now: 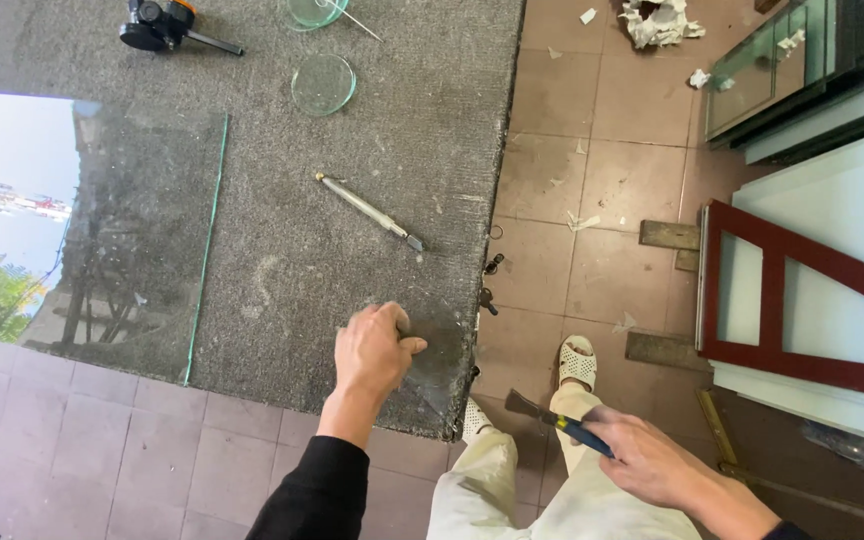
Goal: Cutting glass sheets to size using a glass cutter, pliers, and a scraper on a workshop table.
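Observation:
My left hand (374,352) presses down on a small clear glass piece (439,362) lying at the near corner of a grey carpeted table (282,250). Off the table's edge, above my pale trousers, my right hand (652,462) grips blue-handled pliers (552,418) with the dark jaws pointing toward the table corner. A slim metal glass cutter (368,211) lies on the carpet beyond my left hand, untouched.
A large glass sheet (82,240) reflecting sky and trees covers the table's left part. A round glass disc (323,84) and a black tool (164,25) sit at the far side. On the brown tiled floor stand a red-framed glass panel (802,300), stacked glass panes (782,65) and crumpled paper (658,22).

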